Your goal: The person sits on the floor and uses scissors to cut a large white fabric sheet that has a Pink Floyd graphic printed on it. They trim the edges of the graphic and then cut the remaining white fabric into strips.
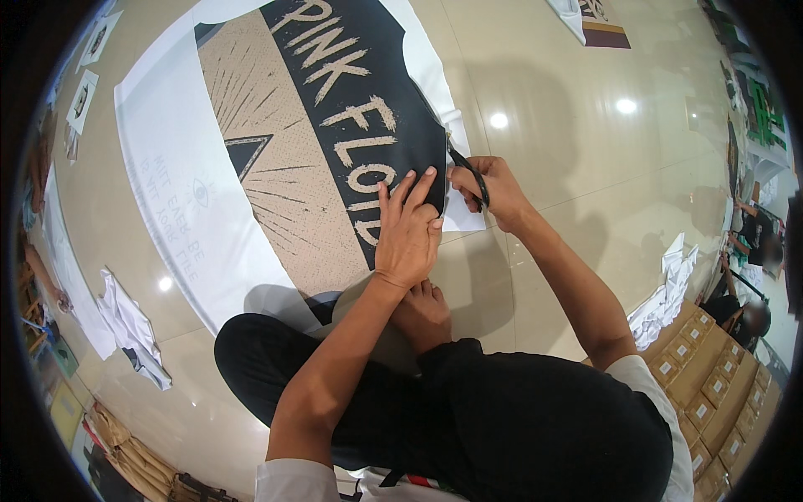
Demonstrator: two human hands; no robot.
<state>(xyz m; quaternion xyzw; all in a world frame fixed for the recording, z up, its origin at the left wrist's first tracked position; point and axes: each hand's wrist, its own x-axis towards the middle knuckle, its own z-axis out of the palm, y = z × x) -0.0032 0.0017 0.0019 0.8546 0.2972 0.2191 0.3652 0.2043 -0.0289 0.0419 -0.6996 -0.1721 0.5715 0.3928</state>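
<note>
A large printed sheet (322,201), black and beige with big brushed lettering and a triangle with rays, is spread on the floor in front of me. White material (155,100) extends beyond the print on both sides. My left hand (408,238) lies with fingers spread on the black part, close to its right edge. Black-handled scissors (478,180) are in my right hand (498,197), its fingers through the handles. Their blades point away from me along the black edge, over the white margin. I cannot tell how far the blades are apart.
My bare foot (425,316) and black-clad knees border the sheet's near end. White offcuts (665,289) lie at right beside stacked brown packages (711,389). More white pieces (130,322) lie at left. Other people (749,314) sit at the far right; another person's hand shows at far left.
</note>
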